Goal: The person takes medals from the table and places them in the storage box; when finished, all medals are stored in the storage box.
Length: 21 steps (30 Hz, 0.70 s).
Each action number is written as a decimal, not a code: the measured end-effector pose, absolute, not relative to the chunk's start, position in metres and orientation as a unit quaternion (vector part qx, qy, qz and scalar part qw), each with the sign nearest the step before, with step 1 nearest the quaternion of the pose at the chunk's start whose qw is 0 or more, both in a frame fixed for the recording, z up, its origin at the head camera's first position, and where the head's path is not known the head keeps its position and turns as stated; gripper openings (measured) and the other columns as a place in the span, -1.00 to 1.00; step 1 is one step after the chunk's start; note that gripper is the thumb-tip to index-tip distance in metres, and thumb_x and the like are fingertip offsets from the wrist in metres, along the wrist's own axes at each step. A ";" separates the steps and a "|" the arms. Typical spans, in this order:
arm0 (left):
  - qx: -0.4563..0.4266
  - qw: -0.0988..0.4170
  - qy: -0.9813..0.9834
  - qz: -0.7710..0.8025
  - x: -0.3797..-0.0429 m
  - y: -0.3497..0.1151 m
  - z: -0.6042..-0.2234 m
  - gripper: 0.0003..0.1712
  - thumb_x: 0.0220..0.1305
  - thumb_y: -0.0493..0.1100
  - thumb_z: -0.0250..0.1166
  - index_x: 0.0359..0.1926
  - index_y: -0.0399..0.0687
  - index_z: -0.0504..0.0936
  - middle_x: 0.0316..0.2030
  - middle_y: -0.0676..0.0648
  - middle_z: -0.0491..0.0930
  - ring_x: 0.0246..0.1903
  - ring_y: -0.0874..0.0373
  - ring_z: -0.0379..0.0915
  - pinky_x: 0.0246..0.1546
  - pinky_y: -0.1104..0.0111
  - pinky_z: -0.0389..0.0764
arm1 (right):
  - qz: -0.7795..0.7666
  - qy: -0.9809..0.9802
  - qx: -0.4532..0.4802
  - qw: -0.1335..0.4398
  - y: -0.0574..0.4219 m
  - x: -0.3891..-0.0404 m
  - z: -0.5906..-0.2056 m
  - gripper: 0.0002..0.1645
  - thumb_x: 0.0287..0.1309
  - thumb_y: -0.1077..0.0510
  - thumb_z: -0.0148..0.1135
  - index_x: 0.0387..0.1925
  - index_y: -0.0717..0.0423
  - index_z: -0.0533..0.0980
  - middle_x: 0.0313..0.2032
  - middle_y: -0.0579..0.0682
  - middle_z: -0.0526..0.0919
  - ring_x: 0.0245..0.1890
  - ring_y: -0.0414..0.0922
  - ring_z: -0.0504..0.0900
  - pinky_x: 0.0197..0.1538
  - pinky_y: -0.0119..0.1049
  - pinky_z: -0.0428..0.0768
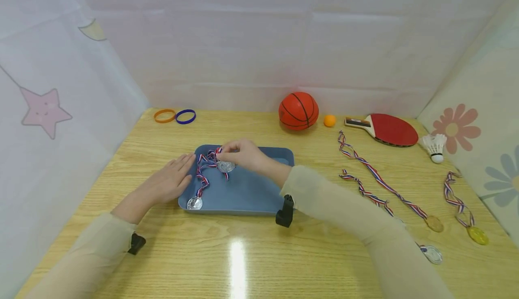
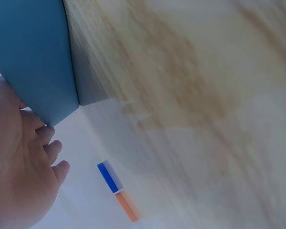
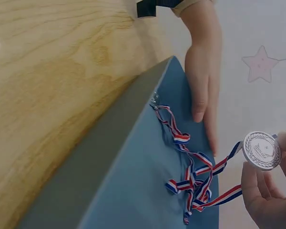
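A blue-grey tray (image 1: 251, 197) lies on the table, and my left hand (image 1: 173, 181) rests along its left rim with the fingers stretched out. Over the tray's back left part, my right hand (image 1: 248, 155) pinches a silver medal (image 3: 262, 150) at its edge. That medal's red, white and blue ribbon (image 3: 220, 196) trails down into a tangle in the tray. Another silver medal (image 1: 195, 203) lies in the front left corner, its ribbon (image 1: 201, 177) running back along the left side. In the left wrist view, the left fingertips (image 2: 61, 169) show beside the tray's outer wall.
Orange (image 1: 164, 116) and blue wristbands (image 1: 185, 117) lie at the back left. A small basketball (image 1: 298, 111), orange ball (image 1: 330, 120), red paddle (image 1: 391, 130) and shuttlecock (image 1: 434, 148) stand along the back right. Several ribboned medals, one gold (image 1: 478, 235), lie right, partly behind the right sleeve.
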State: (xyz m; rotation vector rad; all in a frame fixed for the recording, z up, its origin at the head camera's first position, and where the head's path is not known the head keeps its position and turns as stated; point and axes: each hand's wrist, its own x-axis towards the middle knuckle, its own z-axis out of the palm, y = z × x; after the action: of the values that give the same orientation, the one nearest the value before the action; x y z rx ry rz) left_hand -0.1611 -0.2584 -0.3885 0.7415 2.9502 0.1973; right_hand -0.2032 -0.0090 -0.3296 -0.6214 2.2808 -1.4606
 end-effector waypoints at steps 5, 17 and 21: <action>0.240 0.051 0.967 0.064 -0.160 -0.258 -0.387 -0.35 0.41 -0.14 -0.15 0.37 -0.43 -0.08 0.36 -0.34 -0.09 0.33 -0.22 -0.22 0.29 -0.01 -0.11 | -0.512 0.801 -0.226 0.213 -0.012 -0.194 -0.346 -0.80 0.12 0.07 0.27 -0.41 0.12 0.67 -0.37 -0.11 0.58 -0.45 -0.19 0.47 -0.32 -0.18 0.57; 0.240 0.051 0.967 0.063 -0.160 -0.258 -0.387 -0.35 0.41 -0.14 -0.15 0.37 -0.42 -0.08 0.36 -0.34 -0.10 0.33 -0.23 -0.23 0.29 -0.02 -0.11 | -0.536 0.779 -0.211 0.248 -0.024 -0.181 -0.380 -0.88 0.10 0.19 0.27 -0.40 0.19 0.60 -0.51 -0.13 0.58 -0.54 -0.25 0.41 -0.52 -0.46 0.39; 0.242 0.050 0.967 0.062 -0.161 -0.258 -0.387 -0.35 0.42 -0.13 -0.16 0.37 -0.41 -0.09 0.36 -0.34 -0.10 0.33 -0.23 -0.23 0.29 -0.02 -0.11 | -0.544 0.772 -0.198 0.263 -0.027 -0.177 -0.386 -0.90 0.09 0.23 0.27 -0.41 0.23 0.58 -0.55 -0.03 0.60 -0.61 -0.21 0.44 -0.55 -0.42 0.46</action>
State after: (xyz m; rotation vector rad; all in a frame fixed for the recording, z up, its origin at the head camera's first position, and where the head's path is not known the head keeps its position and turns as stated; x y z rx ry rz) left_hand -0.1605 -0.2582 -0.3870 0.7374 2.9447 0.1882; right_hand -0.1772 -0.0272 -0.3862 -0.5350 2.0883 -1.4703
